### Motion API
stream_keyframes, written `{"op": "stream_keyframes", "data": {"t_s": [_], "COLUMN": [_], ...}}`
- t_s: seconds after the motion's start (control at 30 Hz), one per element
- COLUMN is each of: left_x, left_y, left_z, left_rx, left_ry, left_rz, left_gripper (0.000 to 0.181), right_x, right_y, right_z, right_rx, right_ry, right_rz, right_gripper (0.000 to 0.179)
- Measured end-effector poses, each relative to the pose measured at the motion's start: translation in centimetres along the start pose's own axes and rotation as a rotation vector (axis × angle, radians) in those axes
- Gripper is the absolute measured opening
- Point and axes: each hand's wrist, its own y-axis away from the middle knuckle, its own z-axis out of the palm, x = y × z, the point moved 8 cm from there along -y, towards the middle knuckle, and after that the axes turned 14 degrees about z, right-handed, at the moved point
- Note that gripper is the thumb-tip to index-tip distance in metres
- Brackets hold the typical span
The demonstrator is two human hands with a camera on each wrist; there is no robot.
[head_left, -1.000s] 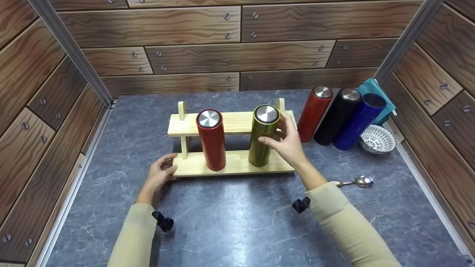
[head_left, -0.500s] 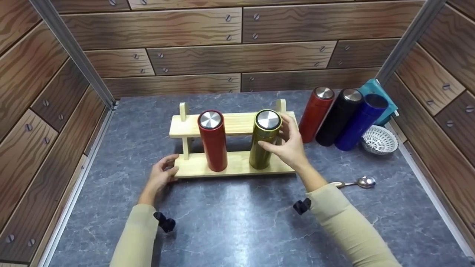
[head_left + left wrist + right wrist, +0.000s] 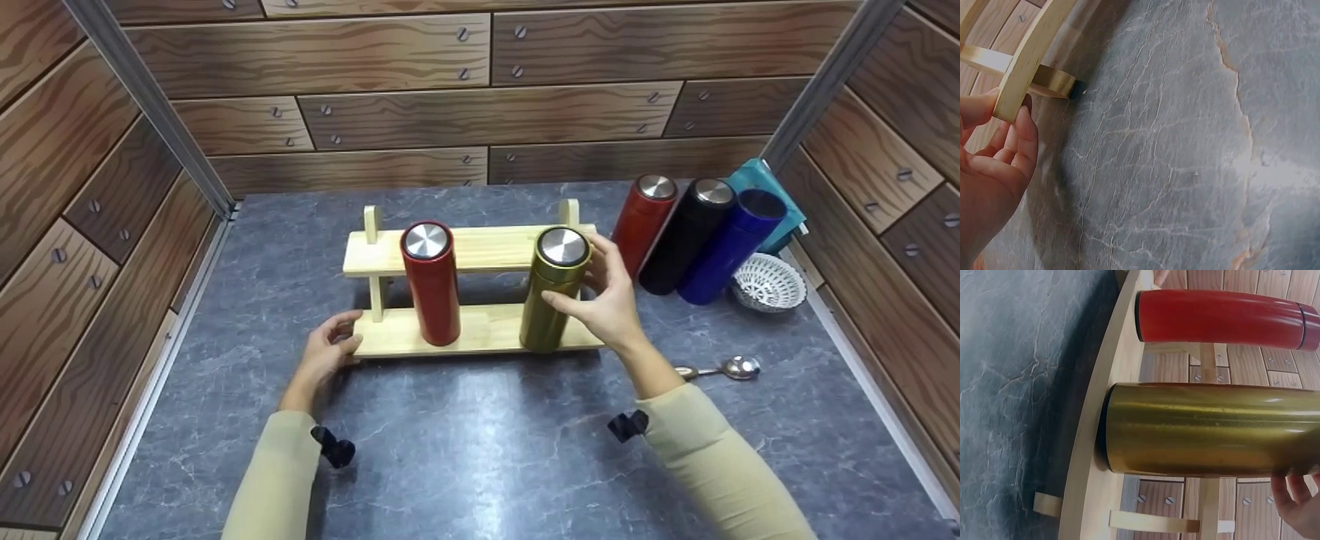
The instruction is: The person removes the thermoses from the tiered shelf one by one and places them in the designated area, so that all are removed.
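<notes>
A two-tier wooden rack (image 3: 480,330) stands mid-table. My left hand (image 3: 328,351) pinches the left end of its lower shelf between thumb and fingers, and the left wrist view shows that shelf end (image 3: 1015,93) in the grip. My right hand (image 3: 607,300) grips a gold-green thermos flask (image 3: 546,307) around its upper part, below the steel-topped lid. That flask is tilted slightly, its base at the front edge of the lower shelf, toward the right end. To its left on the same shelf, a red thermos flask (image 3: 435,300) stands upright, untouched.
Right of the rack stand another red flask (image 3: 645,217), a black flask (image 3: 686,240) and a blue flask (image 3: 731,251). A white woven basket (image 3: 766,283) and a teal packet (image 3: 757,187) sit beside them. A spoon (image 3: 739,367) lies near my right forearm.
My right hand has moved the gold-green flask rightward and a little toward me along the lower shelf. The left hand keeps its hold on the rack, and the red flask has stayed put.
</notes>
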Motion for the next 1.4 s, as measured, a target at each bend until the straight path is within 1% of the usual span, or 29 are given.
{"op": "stream_keyframes", "data": {"t_s": [0.27,0.4,0.63,0.77,0.93,1.13,1.4], "left_x": [0.0,0.0,0.1,0.1,0.0,-0.1,-0.1], "left_y": [0.0,-0.1,0.0,0.0,0.0,0.0,0.0], "left_z": [0.0,0.1,0.1,0.0,0.0,0.0,0.0], "left_rx": [0.003,-0.005,0.002,0.001,-0.002,0.004,0.011], "left_ry": [0.012,0.012,0.025,0.018,-0.003,0.01,0.016], "left_rz": [0.003,0.002,0.012,0.006,-0.003,-0.005,-0.011], "left_gripper": [0.044,0.044,0.045,0.044,0.043,0.044,0.044], "right_x": [-0.7,-0.9,-1.0,0.0,1.5,1.6,1.7], "right_y": [0.6,0.7,1.0,0.8,0.6,0.6,0.5], "right_z": [-1.6,-2.6,-4.1,-5.4,-7.2,-8.8,-10.9], "right_rx": [0.033,0.061,0.095,0.112,0.12,0.158,0.22], "right_ry": [0.002,0.006,0.011,0.007,-0.025,-0.032,-0.049], "right_rz": [-0.035,-0.034,-0.033,-0.025,-0.024,-0.037,-0.004], "right_gripper": [0.079,0.079,0.078,0.079,0.082,0.082,0.082]}}
